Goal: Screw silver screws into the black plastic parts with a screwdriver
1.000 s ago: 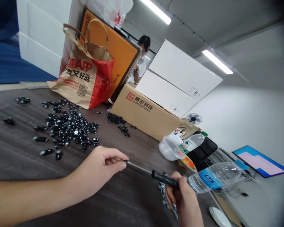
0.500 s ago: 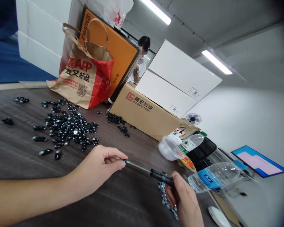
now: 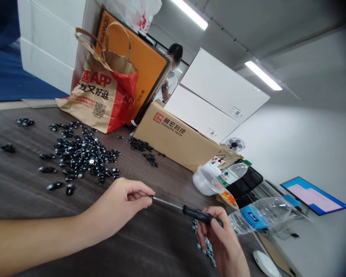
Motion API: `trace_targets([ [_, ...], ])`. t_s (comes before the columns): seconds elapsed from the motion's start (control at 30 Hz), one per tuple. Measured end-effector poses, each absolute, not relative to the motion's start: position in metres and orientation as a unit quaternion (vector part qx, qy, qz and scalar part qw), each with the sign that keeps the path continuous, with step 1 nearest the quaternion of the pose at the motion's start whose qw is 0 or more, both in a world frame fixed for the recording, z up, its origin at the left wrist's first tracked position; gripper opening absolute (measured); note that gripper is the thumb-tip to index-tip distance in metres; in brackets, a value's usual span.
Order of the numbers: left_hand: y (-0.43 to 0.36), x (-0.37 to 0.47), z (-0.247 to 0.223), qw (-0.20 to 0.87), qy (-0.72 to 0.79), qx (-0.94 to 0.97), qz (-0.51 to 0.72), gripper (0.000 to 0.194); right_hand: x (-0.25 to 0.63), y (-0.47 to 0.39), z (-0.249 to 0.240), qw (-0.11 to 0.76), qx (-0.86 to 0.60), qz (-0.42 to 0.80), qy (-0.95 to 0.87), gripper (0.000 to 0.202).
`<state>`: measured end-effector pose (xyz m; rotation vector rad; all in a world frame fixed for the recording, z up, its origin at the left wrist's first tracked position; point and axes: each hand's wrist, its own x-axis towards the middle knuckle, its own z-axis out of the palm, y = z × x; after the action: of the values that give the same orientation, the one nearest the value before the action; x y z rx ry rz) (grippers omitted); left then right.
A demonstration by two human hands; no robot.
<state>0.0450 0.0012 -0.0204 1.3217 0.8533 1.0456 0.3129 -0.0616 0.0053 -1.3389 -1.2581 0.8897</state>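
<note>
A screwdriver with a black handle (image 3: 200, 216) and a thin metal shaft lies across the middle of the view. My right hand (image 3: 222, 234) holds its handle between thumb and fingers. At the shaft's tip, my left hand (image 3: 132, 196) pinches a small black part (image 3: 152, 197), mostly hidden by the fingertips. Left of that hand a large pile of small black parts with silvery ends (image 3: 86, 154) covers the dark table (image 3: 144, 238). Small silvery pieces (image 3: 209, 252) lie below and partly behind my right hand.
Behind the pile stand a paper bag (image 3: 103, 92), an orange box (image 3: 150, 65) and a brown carton (image 3: 175, 134). Small black pieces (image 3: 140, 144) lie before the carton. A plastic bowl (image 3: 206, 181) and water bottle (image 3: 253, 215) are at right. A person (image 3: 171, 73) is behind.
My right hand has shifted its hold on the screwdriver handle; its thumb and fingers are raised more, and more of the handle shows. My left hand has stayed nearly still.
</note>
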Motion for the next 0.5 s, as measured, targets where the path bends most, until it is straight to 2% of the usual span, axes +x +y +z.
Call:
trace_targets([
  [0.1, 0.0015, 0.0445, -0.0209, 0.586, 0.365, 0.567, 0.449, 0.019, 0.3148, -0.0615, 0.0048, 0.511, -0.579, 0.348, -0.532, 0.041],
  [0.23, 0.0027, 0.0442, -0.0220, 0.590, 0.364, 0.563, 0.451, 0.018, 0.3148, -0.0613, 0.0047, 0.517, -0.555, 0.372, -0.535, 0.039],
  [0.3, 0.0026, 0.0444, -0.0224, 0.589, 0.366, 0.563, 0.449, 0.018, 0.3137, -0.0611, 0.0047, 0.514, -0.569, 0.351, -0.538, 0.036],
  [0.37, 0.0019, 0.0447, -0.0223, 0.588, 0.365, 0.565, 0.450, 0.018, 0.3130, -0.0605, 0.0044, 0.511, -0.584, 0.328, -0.539, 0.042],
  [0.5, 0.0015, 0.0455, -0.0217, 0.588, 0.364, 0.561, 0.455, 0.017, 0.3142, -0.0594, 0.0036, 0.539, -0.546, 0.336, -0.547, 0.039],
])
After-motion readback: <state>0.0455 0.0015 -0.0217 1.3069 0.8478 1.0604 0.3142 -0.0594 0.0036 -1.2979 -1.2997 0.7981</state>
